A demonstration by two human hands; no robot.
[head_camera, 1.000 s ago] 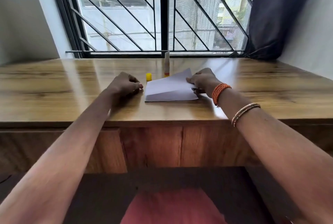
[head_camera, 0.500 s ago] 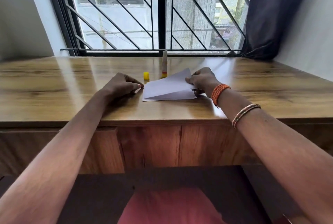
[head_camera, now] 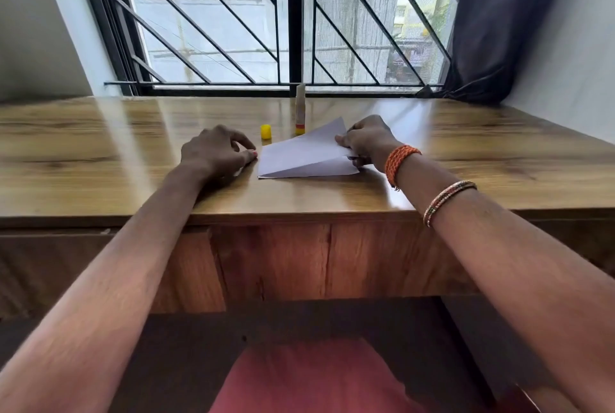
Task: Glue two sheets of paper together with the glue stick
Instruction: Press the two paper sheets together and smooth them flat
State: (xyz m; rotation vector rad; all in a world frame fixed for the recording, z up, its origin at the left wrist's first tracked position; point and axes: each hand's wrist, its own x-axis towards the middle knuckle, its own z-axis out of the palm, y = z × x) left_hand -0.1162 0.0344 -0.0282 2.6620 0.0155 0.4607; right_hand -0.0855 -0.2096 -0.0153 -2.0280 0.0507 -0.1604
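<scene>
Fingers (head_camera: 346, 143) of right hand (head_camera: 366, 141) pinch paper (head_camera: 299, 156) (lifted).

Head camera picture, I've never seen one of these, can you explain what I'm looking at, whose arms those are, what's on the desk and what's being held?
There is no machine here. A person wears a camera on the head, looking forward and down, so the two bare arms reaching in from the bottom are that person's own.

They sit at a wooden desk below a barred window. On it lie white paper sheets. The right hand has a grip on the right edge of the top sheet, lifted off the one beneath. The left hand rests curled on the desk just left of the paper, seemingly holding nothing.

Behind the paper stands the glue stick, upright and uncapped. Its yellow cap sits apart, to its left.
</scene>
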